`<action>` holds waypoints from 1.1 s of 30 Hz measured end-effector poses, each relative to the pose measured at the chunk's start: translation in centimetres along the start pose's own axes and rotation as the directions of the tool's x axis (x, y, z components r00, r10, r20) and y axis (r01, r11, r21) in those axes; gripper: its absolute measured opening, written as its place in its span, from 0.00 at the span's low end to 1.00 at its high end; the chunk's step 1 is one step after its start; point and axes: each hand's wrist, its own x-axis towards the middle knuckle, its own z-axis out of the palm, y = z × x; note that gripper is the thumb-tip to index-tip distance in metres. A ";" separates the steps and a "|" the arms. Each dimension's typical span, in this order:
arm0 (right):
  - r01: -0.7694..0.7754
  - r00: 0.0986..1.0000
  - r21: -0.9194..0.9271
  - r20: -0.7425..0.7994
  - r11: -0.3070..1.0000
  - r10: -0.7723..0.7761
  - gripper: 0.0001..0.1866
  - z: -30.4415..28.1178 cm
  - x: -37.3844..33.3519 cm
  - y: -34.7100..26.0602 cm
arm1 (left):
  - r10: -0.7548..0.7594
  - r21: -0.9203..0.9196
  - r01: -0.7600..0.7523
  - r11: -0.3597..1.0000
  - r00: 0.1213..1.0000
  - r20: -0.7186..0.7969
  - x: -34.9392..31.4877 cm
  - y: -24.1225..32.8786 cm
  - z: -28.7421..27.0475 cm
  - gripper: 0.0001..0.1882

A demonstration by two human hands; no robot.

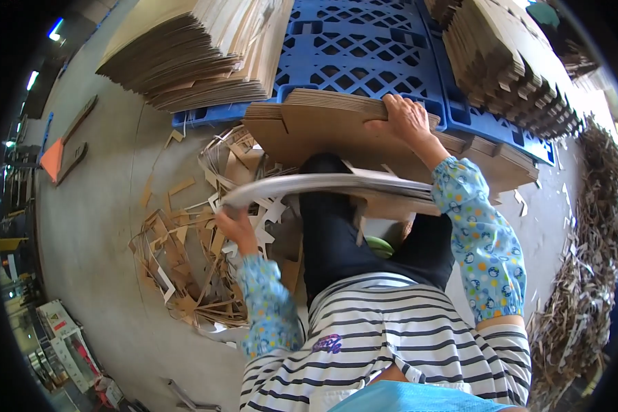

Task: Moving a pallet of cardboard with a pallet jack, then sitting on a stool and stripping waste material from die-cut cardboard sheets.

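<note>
My left hand [237, 231] is closed on the left end of a bowed stack of cardboard sheets [336, 182], seen edge-on above my lap, with pale grey edges. That end is smeared by motion. The other end of the stack passes beside my right sleeve. Farther off, my right hand [406, 122] grips the top edge of a thick bundle of brown cardboard blanks [329, 127], its fingers over the edge and the thumb against the near face. This bundle leans at the near edge of a blue plastic pallet [357, 58].
A heap of cardboard offcuts [185, 261] lies on the floor at my left. Tall cardboard stacks [185, 55] stand on the pallet's left, and more cardboard stacks [515, 69] on its right. Shredded scrap [577, 275] piles up at the far right. An orange pallet jack [52, 159] stands at the left.
</note>
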 end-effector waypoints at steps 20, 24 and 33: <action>-0.119 0.969 0.044 -0.212 0.992 0.125 0.34 -12.3 -1.8 4.0 | -0.004 -0.585 0.810 0.044 0.586 0.810 -4.7 25.2 8.5 0.24; -0.155 0.906 0.129 -0.377 0.980 0.193 0.29 -19.4 -8.4 12.7 | -0.224 -0.144 0.907 -0.397 0.056 0.973 -6.5 23.5 16.9 0.32; -0.123 0.698 0.412 -0.611 0.903 0.374 0.15 -25.1 -20.5 18.8 | 0.411 -0.388 0.782 -0.488 0.598 0.688 -1.3 34.9 19.3 0.36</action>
